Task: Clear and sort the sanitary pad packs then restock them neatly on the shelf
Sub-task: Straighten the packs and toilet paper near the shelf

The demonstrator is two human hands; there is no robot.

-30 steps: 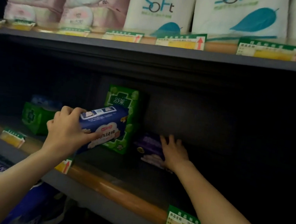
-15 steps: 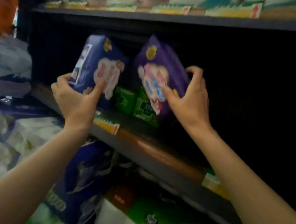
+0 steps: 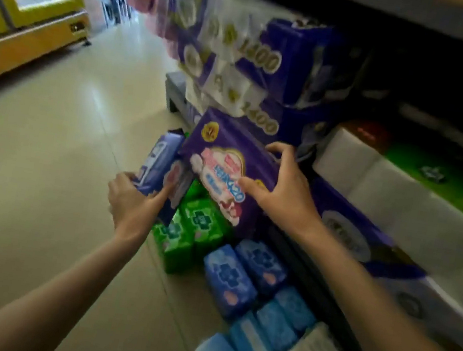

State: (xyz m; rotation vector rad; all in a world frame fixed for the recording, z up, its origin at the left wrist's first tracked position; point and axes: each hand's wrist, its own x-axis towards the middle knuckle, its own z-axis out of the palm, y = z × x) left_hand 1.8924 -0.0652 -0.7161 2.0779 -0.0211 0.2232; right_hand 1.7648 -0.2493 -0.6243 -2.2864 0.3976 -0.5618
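Change: both packs are now hanging low over the floor (image 3: pixel 43 177), off the shelf.
Left hand (image 3: pixel 132 205): gripping the blue pack (image 3: pixel 155 161).
Right hand (image 3: pixel 281 195): fingers curling round the purple pack (image 3: pixel 219 167).
Below: green packs (image 3: pixel 195 230) and blue packs (image 3: pixel 241 279) lying in rows.

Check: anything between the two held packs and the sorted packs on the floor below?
Nothing visible. The left hand grips the blue pack and the right hand the purple pack, both directly above the green packs on the floor. The blue packs lie nearer, beside them.
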